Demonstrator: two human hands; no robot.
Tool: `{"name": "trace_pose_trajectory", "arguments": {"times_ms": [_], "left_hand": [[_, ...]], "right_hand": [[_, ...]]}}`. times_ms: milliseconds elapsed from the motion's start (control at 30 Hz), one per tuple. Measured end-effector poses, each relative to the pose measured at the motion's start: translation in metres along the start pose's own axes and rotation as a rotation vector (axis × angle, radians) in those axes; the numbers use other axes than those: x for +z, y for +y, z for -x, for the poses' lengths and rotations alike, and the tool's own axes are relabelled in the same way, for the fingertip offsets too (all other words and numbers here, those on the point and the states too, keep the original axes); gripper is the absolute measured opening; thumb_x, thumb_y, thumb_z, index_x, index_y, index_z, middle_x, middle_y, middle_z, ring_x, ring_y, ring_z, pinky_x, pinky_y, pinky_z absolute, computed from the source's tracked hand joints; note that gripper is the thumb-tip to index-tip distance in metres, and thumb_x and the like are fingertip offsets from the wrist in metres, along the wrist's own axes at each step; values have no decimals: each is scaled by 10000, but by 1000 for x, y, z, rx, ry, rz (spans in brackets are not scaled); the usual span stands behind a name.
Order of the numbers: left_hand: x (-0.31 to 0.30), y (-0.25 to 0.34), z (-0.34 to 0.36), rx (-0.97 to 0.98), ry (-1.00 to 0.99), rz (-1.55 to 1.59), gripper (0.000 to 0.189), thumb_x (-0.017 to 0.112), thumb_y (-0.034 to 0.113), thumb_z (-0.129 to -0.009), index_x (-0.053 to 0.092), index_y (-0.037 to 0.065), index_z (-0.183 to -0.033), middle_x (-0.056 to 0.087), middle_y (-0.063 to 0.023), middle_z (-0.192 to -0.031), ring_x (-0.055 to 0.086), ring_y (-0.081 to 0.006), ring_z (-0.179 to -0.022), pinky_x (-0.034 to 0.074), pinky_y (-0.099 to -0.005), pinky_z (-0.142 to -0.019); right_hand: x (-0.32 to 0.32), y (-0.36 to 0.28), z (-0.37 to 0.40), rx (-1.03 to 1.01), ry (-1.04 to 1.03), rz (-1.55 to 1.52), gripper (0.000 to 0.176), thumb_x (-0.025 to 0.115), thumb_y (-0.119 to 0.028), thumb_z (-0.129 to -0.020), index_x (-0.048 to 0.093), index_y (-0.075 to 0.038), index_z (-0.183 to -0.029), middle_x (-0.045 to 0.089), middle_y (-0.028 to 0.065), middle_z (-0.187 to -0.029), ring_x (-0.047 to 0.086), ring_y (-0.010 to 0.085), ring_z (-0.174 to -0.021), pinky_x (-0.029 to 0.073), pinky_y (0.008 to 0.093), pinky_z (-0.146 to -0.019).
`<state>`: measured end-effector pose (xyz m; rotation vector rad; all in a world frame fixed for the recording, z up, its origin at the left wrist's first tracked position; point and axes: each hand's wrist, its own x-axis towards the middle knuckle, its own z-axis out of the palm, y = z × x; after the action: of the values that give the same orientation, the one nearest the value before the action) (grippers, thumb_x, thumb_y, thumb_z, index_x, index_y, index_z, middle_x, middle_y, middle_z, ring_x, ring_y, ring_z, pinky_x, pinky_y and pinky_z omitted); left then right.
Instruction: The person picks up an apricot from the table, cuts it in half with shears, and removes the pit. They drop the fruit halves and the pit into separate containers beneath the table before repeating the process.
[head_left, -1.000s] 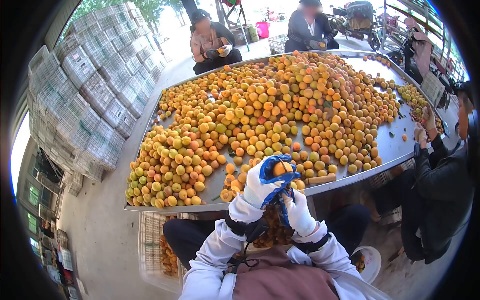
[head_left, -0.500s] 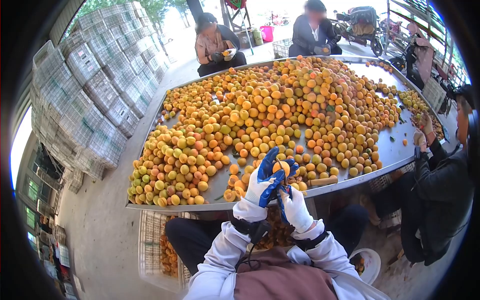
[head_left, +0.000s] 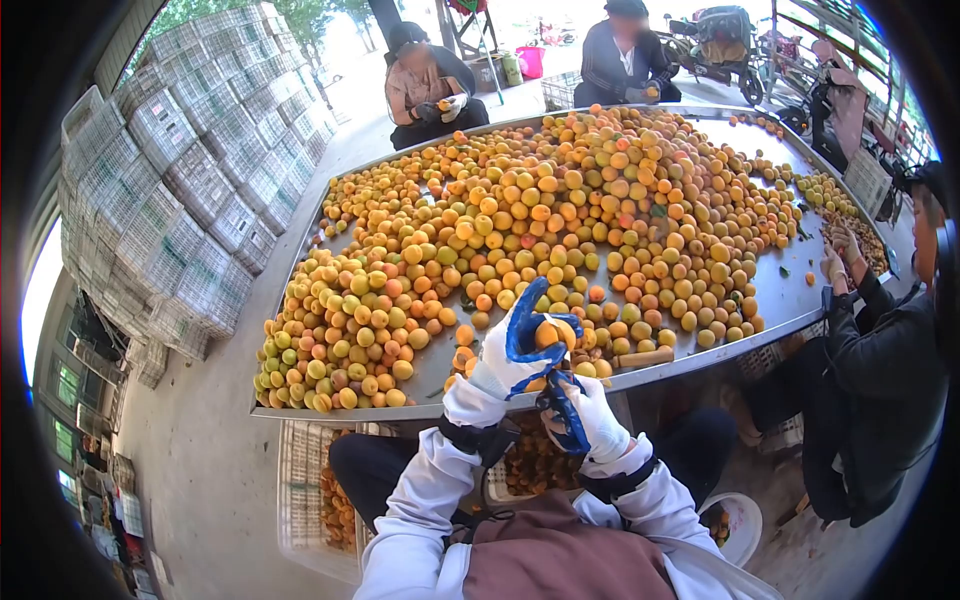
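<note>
My left hand (head_left: 510, 352), in a white glove with blue coating, is raised over the near edge of the metal table (head_left: 790, 318). Its thumb and fingers curl around an orange apricot (head_left: 552, 332), which looks split open. Just below and to the right, my right hand (head_left: 590, 415) is closed in a matching glove, its fingertips close under the fruit. What it grips is hidden by the fingers. A big heap of apricots (head_left: 520, 215) covers much of the table beyond both hands. A light-brown wooden piece like a handle (head_left: 645, 357) lies at the near rim.
Beneath the table, crates (head_left: 300, 480) hold orange fruit pieces. A white bucket (head_left: 742, 530) stands by my right leg. Stacked crates (head_left: 190, 170) rise at left. Two people (head_left: 430, 85) sit across the table; another person (head_left: 880, 370) works at the right.
My left hand has tilted and shifted slightly left, with the apricot now looking more parted. My right hand has turned and dropped a little away from the fruit.
</note>
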<state>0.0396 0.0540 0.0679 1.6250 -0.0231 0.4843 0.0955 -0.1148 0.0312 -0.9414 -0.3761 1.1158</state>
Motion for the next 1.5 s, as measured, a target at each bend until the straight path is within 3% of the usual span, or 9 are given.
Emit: {"name": "trace_pose_trajectory", "arguments": {"times_ms": [233,300,533,833,967,1067,1233,1333,1500], "left_hand": [[25,-25,5,10,225,365,705,717,61,-902,356,-24,-1502,647,-178,-1279,644,-255,-1167,498,-369,-1014],[27,-20,9,151,158,-403,730,742,61,-872,371,-18,-1495,653,-162,-1279,648,-246,-1175,503,-355,-1001],[34,-1,8,281,-60,-624,779,767,36,-816,373,-54,-1482,582,-244,-1343,612,-356,-1219,493,-389,-1011],[39,-2,12,485,-27,-1033,793,772,89,-753,399,-66,-1435,578,-253,-1284,626,-434,-1104,528,-442,-952],[35,-3,12,472,-52,-925,746,756,79,-776,420,-58,-1428,595,-254,-1257,666,-399,-1012,561,-434,-849],[38,5,15,-29,12,-615,629,701,104,-887,447,-26,-1447,667,-216,-1132,681,-296,-966,541,-350,-845],[47,-38,5,169,486,-16,491,620,112,-964,498,0,-1426,709,-74,-1075,661,-116,-903,532,-245,-808],[41,-57,3,-30,545,533,371,526,197,-1043,544,-40,-1327,662,-95,-1038,643,-199,-939,506,-289,-873],[34,-74,4,-246,544,1071,502,395,472,-1074,582,41,-1249,690,-168,-1088,682,-313,-990,542,-435,-948]], "right_hand": [[-9,-10,-8,-416,401,174,199,594,-159,-1022,691,-3,-1098,602,-47,-773,497,16,-644,375,191,-546],[-12,-18,-15,-409,424,216,202,618,-141,-1007,671,4,-1137,642,-26,-829,544,37,-696,428,198,-602],[-25,-31,-16,-489,318,625,268,700,-156,-952,638,30,-1136,682,48,-910,591,87,-820,506,275,-748],[-31,-29,-15,-297,227,246,231,622,-172,-1010,676,11,-1141,672,-20,-894,578,53,-783,478,219,-693],[-25,-21,-16,-248,293,129,261,619,-212,-1022,683,8,-1146,660,-20,-861,570,36,-722,457,204,-618],[-22,-11,-24,-279,333,88,263,628,-210,-1019,689,1,-1164,656,-29,-856,550,27,-692,437,187,-595],[-20,9,-39,-291,320,42,258,641,-176,-1010,692,14,-1177,684,-11,-902,582,42,-761,468,198,-658],[-7,18,-45,-560,419,382,262,647,-114,-983,668,24,-1204,723,36,-1015,633,118,-912,501,276,-877],[4,9,-43,-582,435,878,284,711,-139,-920,662,-4,-1164,723,139,-944,706,237,-886,529,328,-813]]}}
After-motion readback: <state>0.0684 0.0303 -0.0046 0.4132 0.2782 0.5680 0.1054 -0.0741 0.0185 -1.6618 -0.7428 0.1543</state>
